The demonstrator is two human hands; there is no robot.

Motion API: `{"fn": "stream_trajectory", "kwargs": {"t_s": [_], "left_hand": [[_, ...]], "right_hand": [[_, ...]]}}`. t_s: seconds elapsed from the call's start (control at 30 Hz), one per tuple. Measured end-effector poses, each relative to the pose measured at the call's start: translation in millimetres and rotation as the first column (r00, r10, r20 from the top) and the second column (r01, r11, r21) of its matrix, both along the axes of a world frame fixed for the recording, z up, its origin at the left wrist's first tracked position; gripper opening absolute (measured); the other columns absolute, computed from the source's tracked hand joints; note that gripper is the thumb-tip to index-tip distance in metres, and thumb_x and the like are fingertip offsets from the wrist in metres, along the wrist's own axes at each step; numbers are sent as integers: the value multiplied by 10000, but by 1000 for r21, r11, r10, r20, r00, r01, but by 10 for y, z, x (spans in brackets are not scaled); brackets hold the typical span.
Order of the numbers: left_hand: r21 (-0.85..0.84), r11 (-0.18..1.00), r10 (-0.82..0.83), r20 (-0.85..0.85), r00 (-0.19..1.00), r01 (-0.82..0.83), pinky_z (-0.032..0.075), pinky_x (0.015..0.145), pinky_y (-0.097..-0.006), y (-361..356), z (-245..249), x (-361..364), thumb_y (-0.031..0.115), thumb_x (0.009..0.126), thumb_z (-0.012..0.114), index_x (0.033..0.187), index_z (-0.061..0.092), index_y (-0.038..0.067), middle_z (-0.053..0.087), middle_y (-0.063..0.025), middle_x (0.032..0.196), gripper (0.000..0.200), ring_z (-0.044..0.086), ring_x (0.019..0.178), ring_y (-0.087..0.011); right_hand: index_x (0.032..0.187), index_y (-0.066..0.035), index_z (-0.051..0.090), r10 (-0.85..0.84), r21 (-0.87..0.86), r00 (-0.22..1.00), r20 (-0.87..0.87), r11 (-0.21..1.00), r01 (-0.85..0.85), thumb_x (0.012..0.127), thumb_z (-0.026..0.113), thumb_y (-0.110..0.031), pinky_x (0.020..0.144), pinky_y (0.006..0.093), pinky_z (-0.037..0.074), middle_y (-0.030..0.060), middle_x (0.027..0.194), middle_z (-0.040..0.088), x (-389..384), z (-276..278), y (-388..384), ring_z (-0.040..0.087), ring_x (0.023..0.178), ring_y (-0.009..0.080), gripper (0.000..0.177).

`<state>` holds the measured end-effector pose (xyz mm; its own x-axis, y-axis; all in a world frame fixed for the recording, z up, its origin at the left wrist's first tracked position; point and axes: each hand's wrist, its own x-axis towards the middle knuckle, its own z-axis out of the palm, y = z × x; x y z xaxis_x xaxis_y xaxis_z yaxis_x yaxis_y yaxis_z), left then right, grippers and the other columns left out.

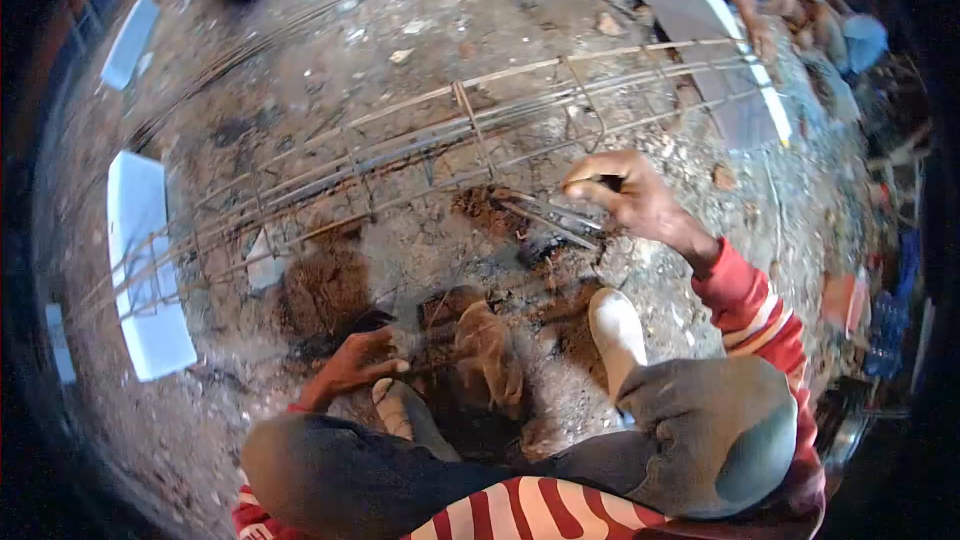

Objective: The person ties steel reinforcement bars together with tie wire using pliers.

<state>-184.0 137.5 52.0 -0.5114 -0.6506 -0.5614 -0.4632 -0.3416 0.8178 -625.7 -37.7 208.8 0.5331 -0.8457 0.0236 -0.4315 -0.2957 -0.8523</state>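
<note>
A long cage of thin steel bars with bent ties point(480, 155) runs across the ground in front of me. My right hand point(640, 198) is raised just on the near side of it, thumb and fingers curled into a pinch. Whatever may be between those fingertips is too small to make out. Below it, a pair of pincers point(555, 220) with spread handles points toward the bars, its jaws by a patch of rusty soil. Low at the left, my left hand point(362, 365) hovers beside my boot, thumb apart from its fingers, with nothing visible in it.
White slabs prop up the cage at the left point(150, 270) and right point(715, 50). Another person's arm point(742, 5) reaches to the far right end. More loose bars point(330, 5) lie beyond. Stones litter the dirt; a red container point(845, 302) stands at right.
</note>
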Motion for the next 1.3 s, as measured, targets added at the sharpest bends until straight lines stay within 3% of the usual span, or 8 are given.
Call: {"fn": "stream_trajectory", "kwargs": {"t_s": [0.17,0.27,0.53,0.7,0.83,0.93,1.13,1.3], "left_hand": [[-188,911,-251,457,853,368,518,927,-421,307,229,-87,455,875,720,1270,627,13,654,-213,1225,599,633,1132,-349],[-246,958,226,325,918,-149,506,687,-425,553,137,-127,184,901,669,954,691,19,679,-215,867,175,669,787,-381],[-697,715,595,649,474,57,409,528,-445,1073,1023,-484,61,830,706,721,525,9,513,-213,652,218,550,583,-409],[-689,594,542,724,427,415,464,612,-399,1638,1011,179,91,854,678,840,596,-3,609,-184,756,126,592,665,-361],[-411,892,349,891,291,187,481,697,-385,1707,1178,439,124,885,642,1039,636,4,621,-157,837,196,595,749,-295],[-205,971,167,949,266,122,482,737,-376,917,1372,69,162,902,630,1101,620,9,627,-152,922,251,597,816,-274],[-118,944,-24,908,418,309,483,817,-358,-888,1983,-1002,238,937,604,1226,590,19,640,-141,1090,363,602,952,-234],[-525,699,-102,598,795,485,485,884,-343,-2150,2597,-2573,301,966,583,1329,564,27,651,-132,1231,456,606,1064,-200]], "right_hand": [[954,-17,727,-256,9,959,121,966,257,902,700,-96,750,285,497,58,885,720,-793,-372,-161,627,794,121,99],[951,-14,729,-258,-6,956,137,965,262,902,700,-88,734,275,492,51,878,723,-1129,-347,-319,622,783,111,93],[915,-95,746,-442,-103,833,334,861,498,900,620,-5,740,272,502,51,924,725,-2293,-447,-679,635,836,121,156],[922,-4,738,-739,153,628,243,669,727,891,697,-68,696,242,453,28,885,710,-2692,-600,-556,578,765,89,81],[918,-6,739,-820,220,506,267,563,797,886,715,-92,665,246,438,21,854,705,-3285,-759,-342,549,730,77,95],[963,-21,738,-631,220,774,52,763,608,905,688,-104,638,279,450,29,812,698,-3631,-710,-45,556,698,101,113],[1030,-51,714,-422,-48,901,102,902,428,904,656,-93,659,328,522,106,862,686,-3326,-327,155,613,709,193,145],[984,-74,733,-256,-296,947,194,905,305,898,665,-134,832,388,498,82,994,634,-2596,359,49,590,912,219,124]]}}
